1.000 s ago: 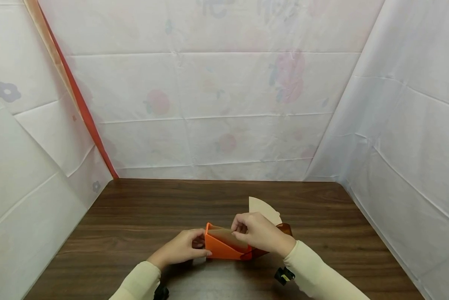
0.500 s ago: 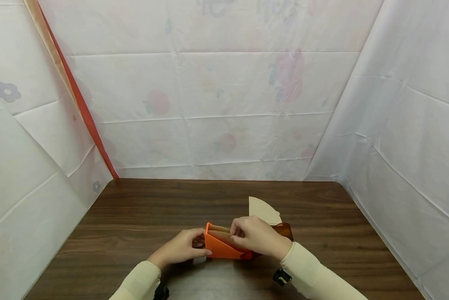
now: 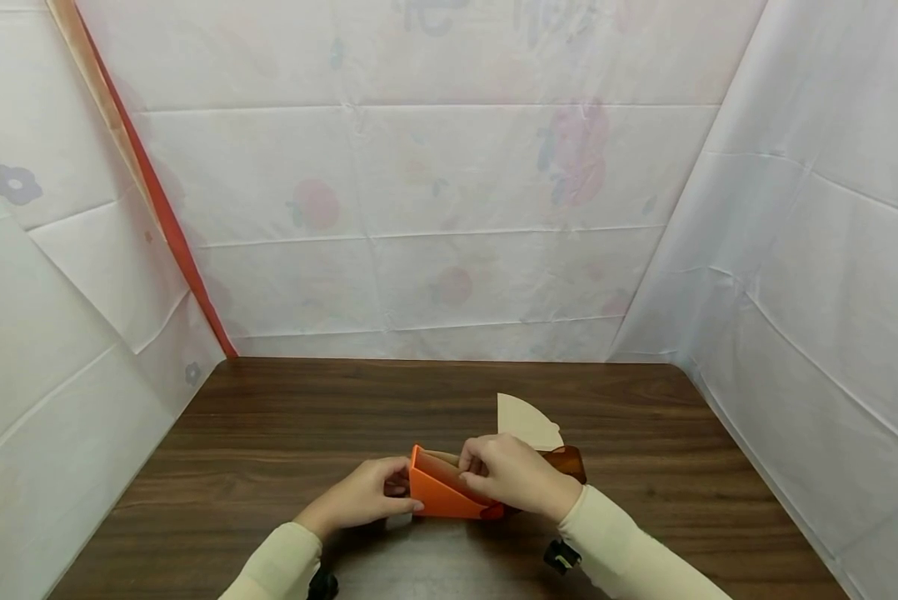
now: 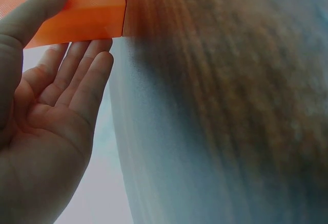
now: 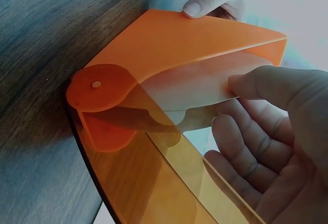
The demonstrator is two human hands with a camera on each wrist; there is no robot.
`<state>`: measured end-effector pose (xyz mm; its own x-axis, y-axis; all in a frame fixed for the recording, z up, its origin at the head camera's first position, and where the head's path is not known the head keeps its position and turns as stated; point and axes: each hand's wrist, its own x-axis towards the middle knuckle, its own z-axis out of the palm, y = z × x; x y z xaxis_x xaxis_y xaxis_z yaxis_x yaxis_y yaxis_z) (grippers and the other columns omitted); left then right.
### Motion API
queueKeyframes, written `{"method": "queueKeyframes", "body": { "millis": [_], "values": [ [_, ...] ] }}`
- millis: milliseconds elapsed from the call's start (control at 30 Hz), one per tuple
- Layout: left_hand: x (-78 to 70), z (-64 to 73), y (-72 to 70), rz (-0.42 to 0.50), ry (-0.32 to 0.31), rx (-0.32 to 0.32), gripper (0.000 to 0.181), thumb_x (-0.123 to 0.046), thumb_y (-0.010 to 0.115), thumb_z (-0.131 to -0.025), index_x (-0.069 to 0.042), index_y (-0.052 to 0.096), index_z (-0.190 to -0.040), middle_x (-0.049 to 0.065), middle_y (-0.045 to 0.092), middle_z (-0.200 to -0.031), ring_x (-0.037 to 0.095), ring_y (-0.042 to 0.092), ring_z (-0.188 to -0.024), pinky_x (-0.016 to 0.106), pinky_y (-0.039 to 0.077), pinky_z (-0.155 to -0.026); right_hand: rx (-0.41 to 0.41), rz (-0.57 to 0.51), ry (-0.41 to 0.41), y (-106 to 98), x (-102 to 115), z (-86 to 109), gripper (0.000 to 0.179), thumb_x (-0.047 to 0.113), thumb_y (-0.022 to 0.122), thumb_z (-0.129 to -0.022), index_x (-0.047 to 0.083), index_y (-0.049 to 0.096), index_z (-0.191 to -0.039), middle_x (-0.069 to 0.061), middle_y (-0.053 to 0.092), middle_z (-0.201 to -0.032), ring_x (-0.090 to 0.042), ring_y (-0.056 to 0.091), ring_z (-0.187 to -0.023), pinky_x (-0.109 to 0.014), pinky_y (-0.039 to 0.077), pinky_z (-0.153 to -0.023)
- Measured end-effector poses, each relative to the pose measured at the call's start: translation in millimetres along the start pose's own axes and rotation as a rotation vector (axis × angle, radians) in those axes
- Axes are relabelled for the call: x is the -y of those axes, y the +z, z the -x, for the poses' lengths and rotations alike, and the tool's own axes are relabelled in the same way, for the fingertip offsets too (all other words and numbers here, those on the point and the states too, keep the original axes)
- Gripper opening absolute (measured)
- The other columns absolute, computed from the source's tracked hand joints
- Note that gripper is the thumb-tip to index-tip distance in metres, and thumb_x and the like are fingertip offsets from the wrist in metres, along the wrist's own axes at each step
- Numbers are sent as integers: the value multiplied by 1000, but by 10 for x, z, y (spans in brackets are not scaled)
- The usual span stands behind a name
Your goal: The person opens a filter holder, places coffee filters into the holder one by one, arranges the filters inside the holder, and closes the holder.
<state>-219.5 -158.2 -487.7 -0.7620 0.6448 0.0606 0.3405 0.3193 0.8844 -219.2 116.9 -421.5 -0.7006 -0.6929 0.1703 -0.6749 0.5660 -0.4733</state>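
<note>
An orange coffee filter box point(image 3: 445, 502) stands on the table with its see-through amber lid point(image 3: 569, 462) swung open to the right. My left hand point(image 3: 359, 493) holds the box's left end, thumb on the near face, other fingertips at the end and partly hidden behind it. Over the open top, my right hand point(image 3: 520, 473) pinches a paper coffee filter point(image 5: 192, 83) between thumb and fingers. Most of this filter sits inside the box, seen in the right wrist view. A further filter edge point(image 3: 441, 457) shows along the box's far wall.
A loose, fan-shaped paper filter point(image 3: 526, 422) lies on the dark wooden table point(image 3: 306, 408) just beyond my right hand. The lid sticks out beneath and behind the right wrist. White patterned sheets point(image 3: 449, 275) hang around the table's back and sides.
My right hand has moved slightly down and left. The filter it pinches has gone lower into the box, baring the filter edge behind it. The left hand and box have stayed put.
</note>
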Motion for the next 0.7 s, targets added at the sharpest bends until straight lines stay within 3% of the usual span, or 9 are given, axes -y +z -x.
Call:
{"method": "queueKeyframes", "body": {
  "millis": [700],
  "values": [
    [3,0,9,-14,0,-12,29,-24,77,-92,-18,65,-117,-4,67,-114,14,67,-105,32,55,-90,-23,40,6,-64,38,7,11,18,77,-91,18,66,-93,15,61,-82,0,58,-73,-16,50,-66]
  ]
}}
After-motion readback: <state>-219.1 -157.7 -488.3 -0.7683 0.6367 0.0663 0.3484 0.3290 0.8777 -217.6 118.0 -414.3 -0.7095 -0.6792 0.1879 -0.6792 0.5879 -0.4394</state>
